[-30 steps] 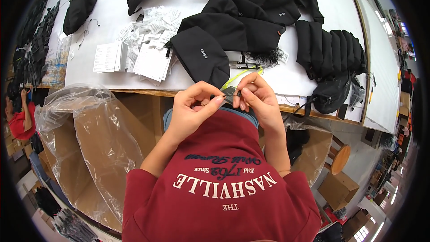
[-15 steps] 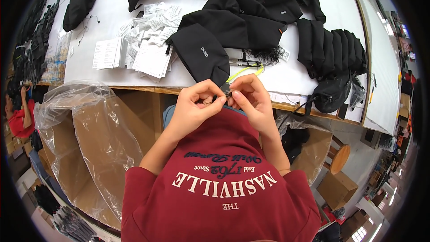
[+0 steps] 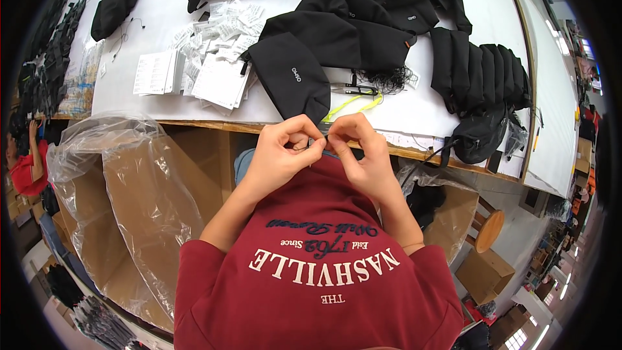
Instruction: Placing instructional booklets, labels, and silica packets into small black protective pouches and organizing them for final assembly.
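My left hand (image 3: 285, 155) and my right hand (image 3: 364, 155) meet at the table's front edge, fingertips almost touching. Thumb and forefinger are pinched together on each. Between the fingertips is a small dark bit, too tiny to make out. Just beyond them lies a black fabric pouch (image 3: 290, 78) with light lettering, its near end reaching down to my fingers. Whether the dark bit is joined to the pouch is hidden. Past my right hand rest a dark slim tool (image 3: 353, 89) and a yellow-green cord (image 3: 343, 105).
A heap of black bags (image 3: 337, 32) covers the table's middle. White labels (image 3: 227, 29) and printed cards (image 3: 220, 81) sit left of it; a row of black pouches (image 3: 479, 71) stands right. Below the edge are a plastic-lined carton (image 3: 136, 207) and a wooden stool (image 3: 490, 230).
My right hand has shifted slightly left and up, its fingertips coming closer to the left ones. The left hand and the pouch stay nearly where they were.
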Demonstrator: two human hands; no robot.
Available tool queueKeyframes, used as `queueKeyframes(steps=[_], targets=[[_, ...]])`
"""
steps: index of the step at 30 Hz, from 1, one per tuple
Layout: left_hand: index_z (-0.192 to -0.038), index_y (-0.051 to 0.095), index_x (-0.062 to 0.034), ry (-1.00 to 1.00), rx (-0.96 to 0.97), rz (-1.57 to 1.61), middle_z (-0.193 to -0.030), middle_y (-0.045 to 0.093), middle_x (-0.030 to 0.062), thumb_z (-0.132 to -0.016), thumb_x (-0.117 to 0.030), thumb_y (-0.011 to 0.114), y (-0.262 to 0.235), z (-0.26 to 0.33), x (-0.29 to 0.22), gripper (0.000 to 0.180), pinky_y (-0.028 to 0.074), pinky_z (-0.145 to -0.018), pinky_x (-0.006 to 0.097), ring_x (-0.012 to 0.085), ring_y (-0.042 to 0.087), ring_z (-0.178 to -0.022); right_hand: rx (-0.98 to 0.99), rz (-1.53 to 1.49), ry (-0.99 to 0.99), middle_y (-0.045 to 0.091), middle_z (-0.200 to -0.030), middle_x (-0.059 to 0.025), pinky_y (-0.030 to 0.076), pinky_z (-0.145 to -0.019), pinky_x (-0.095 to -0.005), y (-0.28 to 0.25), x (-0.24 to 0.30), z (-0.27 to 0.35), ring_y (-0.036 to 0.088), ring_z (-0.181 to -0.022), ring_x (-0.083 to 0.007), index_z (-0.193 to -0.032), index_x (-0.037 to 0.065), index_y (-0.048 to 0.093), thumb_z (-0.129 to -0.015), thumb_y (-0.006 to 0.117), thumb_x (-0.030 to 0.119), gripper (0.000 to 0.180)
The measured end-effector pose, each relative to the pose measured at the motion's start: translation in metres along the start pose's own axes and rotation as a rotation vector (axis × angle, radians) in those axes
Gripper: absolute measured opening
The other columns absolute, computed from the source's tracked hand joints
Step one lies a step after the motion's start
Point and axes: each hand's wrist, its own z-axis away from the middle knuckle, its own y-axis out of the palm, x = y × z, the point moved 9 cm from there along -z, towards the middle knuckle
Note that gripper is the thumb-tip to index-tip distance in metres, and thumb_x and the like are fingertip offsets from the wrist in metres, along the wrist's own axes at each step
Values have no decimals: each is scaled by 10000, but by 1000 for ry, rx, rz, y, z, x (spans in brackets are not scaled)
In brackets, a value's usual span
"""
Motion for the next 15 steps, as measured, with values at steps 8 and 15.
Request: queueKeyframes(steps=[8, 15], targets=[[-782, 620, -44, 106, 287, -227, -513, 391, 18, -789, -115, 673, 34, 7, -12, 89, 300, -461, 277, 102, 368, -452, 173, 403, -119, 584, -1075, -127, 416, -906, -363, 22, -11, -48, 535, -1052, -284, -1099, 39, 581, -774, 708, 193, 382], [-827, 668, -54, 238, 351, -401, -697, 590, 41, -768, -93, 709, 46, 15, -16, 82, 433, -555, 282, 153, 547, -606, 112, 680, -123, 563, -1189, -134, 476, -860, -386, 43, -40, -49, 567, -1056, -314, -1201, 100, 560, -760, 693, 218, 475]])
